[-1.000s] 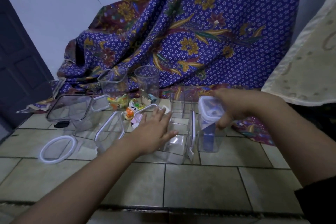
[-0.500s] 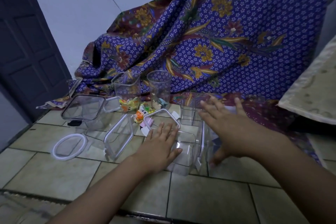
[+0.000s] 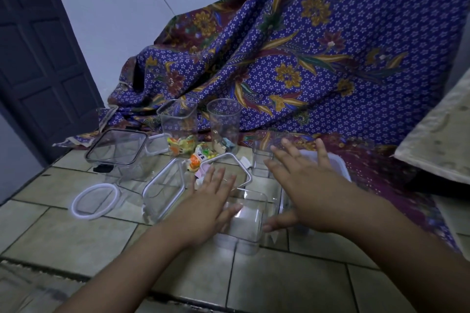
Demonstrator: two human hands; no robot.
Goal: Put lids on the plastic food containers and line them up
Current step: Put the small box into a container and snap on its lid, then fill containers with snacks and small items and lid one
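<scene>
My left hand [image 3: 211, 201] lies flat, fingers apart, against the left side of a clear lidless container [image 3: 245, 223] on the tiled floor. My right hand [image 3: 307, 185] hovers with spread fingers just right of it, its thumb by the container's right wall. It hides most of a lidded container; only that container's white lid [image 3: 337, 164] shows. A white-rimmed square lid [image 3: 230, 160] leans behind my left hand. A white-rimmed clear container [image 3: 165, 190] stands to the left, with a round white lid ring [image 3: 95, 201] beside it.
At the back stand a large dark-rimmed square container [image 3: 119, 152], a square open one [image 3: 178, 119], a tall round one [image 3: 223, 122] and a small clear one [image 3: 259, 160]. Candy wrappers [image 3: 195, 157] lie between them. Batik cloth [image 3: 318, 58] drapes behind, with a dark door [image 3: 38, 58] on the left.
My right hand has let go of the lidded container's top and opened, moving left toward the lidless container. My left hand stays on that container. The view has shifted.
</scene>
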